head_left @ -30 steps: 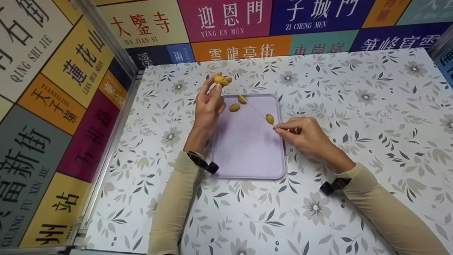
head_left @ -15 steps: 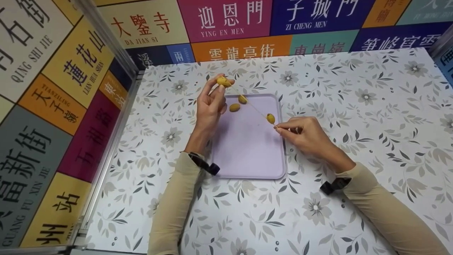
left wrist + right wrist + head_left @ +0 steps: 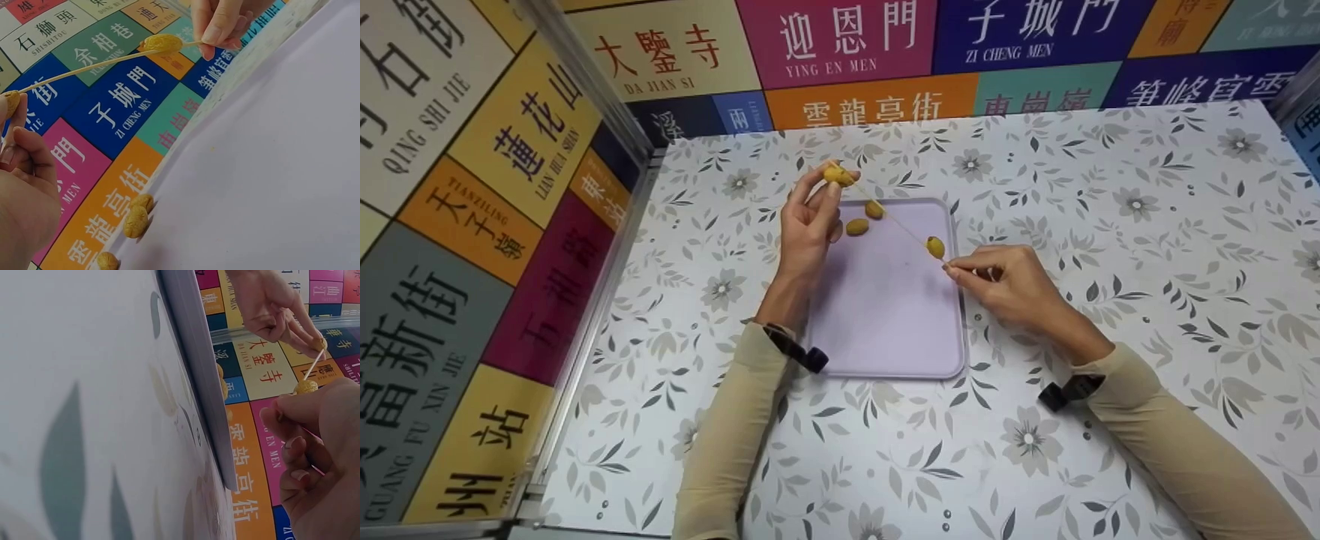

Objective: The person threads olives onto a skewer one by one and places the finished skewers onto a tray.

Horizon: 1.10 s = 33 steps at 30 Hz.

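A thin wooden skewer [image 3: 84, 72] slants between my two hands above the tray. My left hand [image 3: 808, 217] pinches a wrinkled yellow olive [image 3: 838, 176] between thumb and fingers at the skewer's far end. Another olive [image 3: 162, 43] is threaded near the opposite end, just beyond the fingertips of my right hand [image 3: 1009, 281]. Those right fingertips pinch the skewer close to its end. Two loose olives [image 3: 857, 226] lie in the tray's far left part; the left wrist view shows a third olive [image 3: 107, 261] there, hidden behind my left hand in the head view.
The pale purple rectangular tray [image 3: 885, 322] with a low rim lies on a table [image 3: 1110, 225] covered in floral print. Panels with large lettering [image 3: 840, 45] stand along the table's back and left sides. Small black cameras sit on both wrists.
My left hand has shifted slightly right and nearer with its olive, toward the right hand. The skewer's near end and the olive on it have barely moved, and the loose olives stay put.
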Tool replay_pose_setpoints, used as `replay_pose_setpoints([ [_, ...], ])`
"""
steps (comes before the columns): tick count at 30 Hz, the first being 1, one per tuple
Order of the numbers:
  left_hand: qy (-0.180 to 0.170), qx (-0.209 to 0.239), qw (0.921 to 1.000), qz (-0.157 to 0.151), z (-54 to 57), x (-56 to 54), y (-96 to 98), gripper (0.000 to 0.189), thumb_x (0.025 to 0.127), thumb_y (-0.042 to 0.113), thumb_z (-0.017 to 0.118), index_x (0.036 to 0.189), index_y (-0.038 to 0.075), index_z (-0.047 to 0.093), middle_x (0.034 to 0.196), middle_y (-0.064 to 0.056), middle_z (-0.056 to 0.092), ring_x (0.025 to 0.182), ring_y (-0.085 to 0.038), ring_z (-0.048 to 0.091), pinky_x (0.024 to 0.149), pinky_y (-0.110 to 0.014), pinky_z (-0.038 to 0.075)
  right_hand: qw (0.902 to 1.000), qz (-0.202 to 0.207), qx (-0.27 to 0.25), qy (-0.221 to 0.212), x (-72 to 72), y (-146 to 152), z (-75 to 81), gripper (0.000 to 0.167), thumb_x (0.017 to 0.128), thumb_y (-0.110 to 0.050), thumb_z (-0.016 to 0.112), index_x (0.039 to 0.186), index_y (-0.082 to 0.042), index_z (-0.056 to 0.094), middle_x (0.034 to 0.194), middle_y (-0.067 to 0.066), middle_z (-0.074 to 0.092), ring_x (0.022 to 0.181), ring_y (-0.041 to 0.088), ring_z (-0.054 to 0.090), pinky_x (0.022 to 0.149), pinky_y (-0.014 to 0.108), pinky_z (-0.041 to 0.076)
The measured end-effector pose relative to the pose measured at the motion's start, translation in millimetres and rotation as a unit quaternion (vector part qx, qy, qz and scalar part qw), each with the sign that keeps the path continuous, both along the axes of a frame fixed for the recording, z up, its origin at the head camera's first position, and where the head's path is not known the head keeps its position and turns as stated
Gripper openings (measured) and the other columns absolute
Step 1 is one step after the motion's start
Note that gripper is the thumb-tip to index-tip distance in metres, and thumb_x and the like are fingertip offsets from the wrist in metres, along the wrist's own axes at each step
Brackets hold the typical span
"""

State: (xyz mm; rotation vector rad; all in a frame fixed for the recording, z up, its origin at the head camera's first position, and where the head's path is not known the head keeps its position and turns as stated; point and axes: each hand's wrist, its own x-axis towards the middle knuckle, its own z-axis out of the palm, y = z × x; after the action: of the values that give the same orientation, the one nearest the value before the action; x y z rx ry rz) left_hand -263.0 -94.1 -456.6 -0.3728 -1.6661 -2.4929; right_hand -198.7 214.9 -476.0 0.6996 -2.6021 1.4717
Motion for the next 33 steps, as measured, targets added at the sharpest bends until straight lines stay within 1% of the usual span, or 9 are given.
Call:
replay_pose_setpoints([
  [3,-0.007,-0.01,0.9999,0.003,-0.8,-0.7,0.5,0.036,0.113,0.018,0.061,0.148,0.012,0.058,0.128,-0.007,0.078,0.057,-0.007,0.036,0.051,-0.023,0.031,1.0,0.003,-0.001,-0.006,0.5,-0.2,0.4,0.015,0.1,-0.019,0.08,0.111,-0.011,0.086,0.097,0.006,0.084,0.068,0.018,0.063,0.054,0.021,0.045],
  [6,-0.006,-0.013,0.9999,0.002,-1.2,-1.0,0.8,0.035,0.112,0.018,0.062,0.147,0.012,0.059,0.128,-0.009,0.078,0.056,-0.007,0.036,0.051,-0.025,0.031,0.9999,0.003,-0.001,-0.011,0.8,-0.6,0.7,0.015,0.1,-0.019,0.081,0.111,-0.011,0.086,0.098,0.004,0.084,0.072,0.018,0.066,0.056,0.021,0.048],
  [10,-0.001,-0.014,0.9999,0.0,-0.8,-0.6,1.7,0.033,0.112,0.017,0.062,0.144,0.012,0.06,0.126,-0.009,0.078,0.056,-0.008,0.037,0.051,-0.025,0.031,0.9999,0.003,-0.002,-0.01,0.3,-0.5,0.1,0.015,0.1,-0.019,0.081,0.111,-0.011,0.086,0.098,0.004,0.083,0.073,0.019,0.066,0.056,0.02,0.048],
  [15,0.003,-0.019,0.9998,-0.005,-0.8,0.0,2.5,0.032,0.112,0.016,0.062,0.144,0.011,0.06,0.126,-0.007,0.079,0.056,-0.008,0.037,0.051,-0.025,0.031,1.0,-0.002,-0.001,-0.003,-1.1,0.7,-1.6,0.016,0.1,-0.02,0.081,0.112,-0.012,0.086,0.097,0.006,0.083,0.068,0.018,0.063,0.054,0.021,0.045],
  [18,0.004,-0.019,0.9998,-0.004,-1.3,0.4,2.5,0.032,0.112,0.015,0.062,0.143,0.01,0.061,0.124,-0.009,0.078,0.057,-0.008,0.037,0.051,-0.024,0.032,1.0,-0.006,0.002,-0.006,-1.2,1.3,-2.0,0.017,0.1,-0.022,0.081,0.113,-0.012,0.086,0.097,0.006,0.083,0.067,0.018,0.061,0.053,0.021,0.043],
  [20,0.003,-0.017,0.9998,-0.004,-1.7,0.6,2.8,0.032,0.112,0.014,0.062,0.143,0.009,0.061,0.124,-0.013,0.078,0.058,-0.008,0.038,0.051,-0.024,0.032,0.9999,-0.008,0.002,-0.011,-0.5,1.3,-1.4,0.017,0.1,-0.022,0.081,0.113,-0.013,0.086,0.098,0.006,0.083,0.067,0.018,0.06,0.053,0.021,0.043],
  [23,-0.002,-0.016,0.9999,-0.005,-2.4,0.6,3.0,0.031,0.111,0.014,0.062,0.142,0.009,0.062,0.125,-0.013,0.078,0.057,-0.008,0.038,0.051,-0.023,0.033,0.9998,-0.004,-0.001,-0.018,0.9,0.3,0.2,0.017,0.1,-0.021,0.081,0.113,-0.012,0.086,0.098,0.007,0.083,0.07,0.019,0.063,0.055,0.021,0.045],
  [29,-0.011,-0.022,0.9997,-0.007,-3.1,0.2,3.9,0.029,0.111,0.014,0.064,0.14,0.009,0.063,0.121,-0.009,0.08,0.058,-0.008,0.038,0.051,-0.023,0.032,0.9999,0.003,-0.006,-0.015,1.3,-0.5,0.8,0.016,0.099,-0.018,0.081,0.112,-0.01,0.086,0.096,0.009,0.083,0.071,0.02,0.064,0.057,0.022,0.048],
  [33,-0.012,-0.029,0.9994,-0.013,-3.8,-0.4,5.7,0.031,0.111,0.015,0.064,0.141,0.009,0.062,0.127,-0.011,0.079,0.059,-0.009,0.038,0.051,-0.023,0.034,0.9999,0.001,-0.008,-0.012,1.0,0.8,1.4,0.015,0.099,-0.017,0.081,0.112,-0.01,0.086,0.098,0.008,0.083,0.071,0.019,0.065,0.056,0.021,0.048],
])
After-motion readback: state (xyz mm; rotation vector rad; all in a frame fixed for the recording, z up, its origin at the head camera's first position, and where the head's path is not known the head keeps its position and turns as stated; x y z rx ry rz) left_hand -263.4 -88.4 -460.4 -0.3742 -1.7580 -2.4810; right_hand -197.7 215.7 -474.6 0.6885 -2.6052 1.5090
